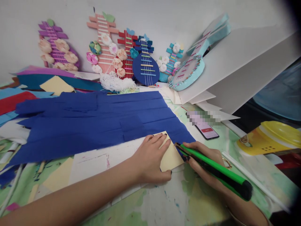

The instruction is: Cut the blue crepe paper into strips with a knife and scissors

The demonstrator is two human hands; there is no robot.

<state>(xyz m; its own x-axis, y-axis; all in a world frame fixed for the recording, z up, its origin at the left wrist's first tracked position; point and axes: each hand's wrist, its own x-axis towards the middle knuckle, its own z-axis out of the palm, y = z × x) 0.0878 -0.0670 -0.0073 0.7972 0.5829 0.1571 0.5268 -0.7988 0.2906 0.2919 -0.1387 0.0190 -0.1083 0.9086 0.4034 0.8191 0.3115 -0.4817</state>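
My left hand point(152, 157) lies with spread fingers on a pale yellow paper piece point(172, 157), pressing it down on a white board point(94, 163). In my right hand point(204, 157) is a green and black utility knife point(218, 168), its tip pointing left at the yellow piece's right edge. A bit of blue shows beside the knife tip and under the yellow piece. Behind both hands, wide blue crepe paper point(103, 116) stretches across the table.
Decorated paper instruments, among them a blue one point(146, 69), lean on the wall. A phone point(207, 128), a yellow cup point(270, 138) and a white stick point(254, 179) lie to the right. Coloured paper point(14, 102) and scraps cover the left.
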